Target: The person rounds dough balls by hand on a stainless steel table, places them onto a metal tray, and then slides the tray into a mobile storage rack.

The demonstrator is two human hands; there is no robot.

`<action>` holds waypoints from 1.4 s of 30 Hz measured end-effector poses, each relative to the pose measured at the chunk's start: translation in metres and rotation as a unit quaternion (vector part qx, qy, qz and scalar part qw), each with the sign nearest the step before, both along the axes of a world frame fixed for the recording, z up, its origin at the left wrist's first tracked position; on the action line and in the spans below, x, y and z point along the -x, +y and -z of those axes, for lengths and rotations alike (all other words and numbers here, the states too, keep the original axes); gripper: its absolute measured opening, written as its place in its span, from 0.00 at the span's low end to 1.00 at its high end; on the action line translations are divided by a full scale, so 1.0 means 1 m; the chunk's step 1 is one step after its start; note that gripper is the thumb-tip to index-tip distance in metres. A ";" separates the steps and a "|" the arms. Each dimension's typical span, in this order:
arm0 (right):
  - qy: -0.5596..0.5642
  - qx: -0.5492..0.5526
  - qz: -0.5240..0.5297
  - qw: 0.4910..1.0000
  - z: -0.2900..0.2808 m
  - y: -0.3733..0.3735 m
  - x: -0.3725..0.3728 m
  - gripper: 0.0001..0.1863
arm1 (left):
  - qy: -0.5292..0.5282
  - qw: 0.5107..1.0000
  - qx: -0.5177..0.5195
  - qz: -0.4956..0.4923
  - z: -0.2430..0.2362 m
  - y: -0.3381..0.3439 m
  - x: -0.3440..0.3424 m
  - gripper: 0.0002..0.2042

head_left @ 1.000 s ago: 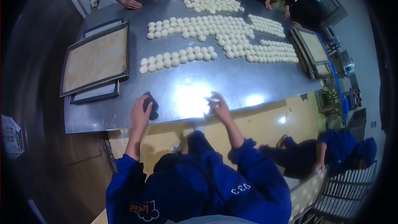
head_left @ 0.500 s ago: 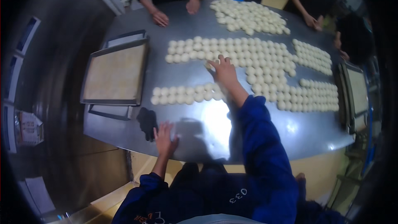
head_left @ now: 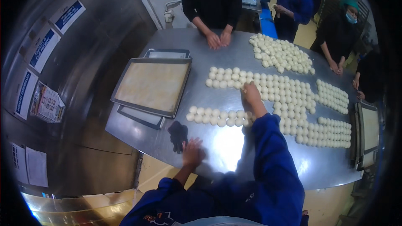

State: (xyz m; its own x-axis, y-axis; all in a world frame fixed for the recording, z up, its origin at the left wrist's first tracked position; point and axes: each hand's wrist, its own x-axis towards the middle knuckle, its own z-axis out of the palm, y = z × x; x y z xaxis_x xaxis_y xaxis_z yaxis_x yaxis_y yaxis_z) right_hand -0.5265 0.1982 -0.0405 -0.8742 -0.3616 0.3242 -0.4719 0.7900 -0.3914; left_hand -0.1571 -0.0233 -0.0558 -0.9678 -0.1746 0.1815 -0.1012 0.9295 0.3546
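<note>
On the steel table (head_left: 130, 127), my right hand (head_left: 253, 94) reaches to the underside of the upper rows of pale dough balls (head_left: 289, 96), its fingers curled down among them; whatever they grip is hidden. Shorter double rows (head_left: 209, 115) lie below that arm, partly behind it. My left hand (head_left: 192, 151) is nearer the front edge with fingers spread, beside a crumpled dark cloth or glove (head_left: 176, 134).
Lined trays (head_left: 150, 86) are stacked at left, others (head_left: 367, 132) at the right end. A dough pile (head_left: 278, 52) lies at the back. Co-workers stand around the far side (head_left: 209, 6) and right (head_left: 335, 37), some hands on the table. A steel wall (head_left: 88, 79) is left.
My right hand has reached forward from the front edge to the dough rows. My left hand has come off the dark cloth and spread beside it. The view has swung leftward and up.
</note>
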 end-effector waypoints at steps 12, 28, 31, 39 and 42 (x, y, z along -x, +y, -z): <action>-0.351 0.451 0.076 0.817 -0.056 -0.021 -0.307 0.16 | -0.032 0.855 -0.510 0.092 0.017 0.029 0.006 0.22; -0.254 0.266 0.229 0.901 0.014 0.131 -0.355 0.15 | 0.021 0.935 -0.135 0.327 0.029 0.028 0.005 0.11; -0.024 0.015 0.218 0.976 0.019 0.133 -0.301 0.12 | -0.031 0.973 -0.136 0.184 -0.006 0.070 0.041 0.10; -0.136 0.194 0.199 0.951 0.062 0.196 -0.349 0.09 | -0.036 0.953 -0.226 0.200 0.012 0.047 0.044 0.10; -0.080 0.130 0.130 0.980 0.022 0.129 -0.269 0.05 | -0.022 0.950 -0.288 0.116 0.006 0.116 0.072 0.08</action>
State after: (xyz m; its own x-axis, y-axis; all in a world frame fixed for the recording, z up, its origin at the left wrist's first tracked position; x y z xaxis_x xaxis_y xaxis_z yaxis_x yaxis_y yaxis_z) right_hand -0.2577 0.3273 -0.0626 -0.9727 -0.0433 0.2278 -0.1845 0.7396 -0.6473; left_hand -0.2290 0.0926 -0.0622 -0.9967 -0.0145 0.0795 0.0563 0.5812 0.8118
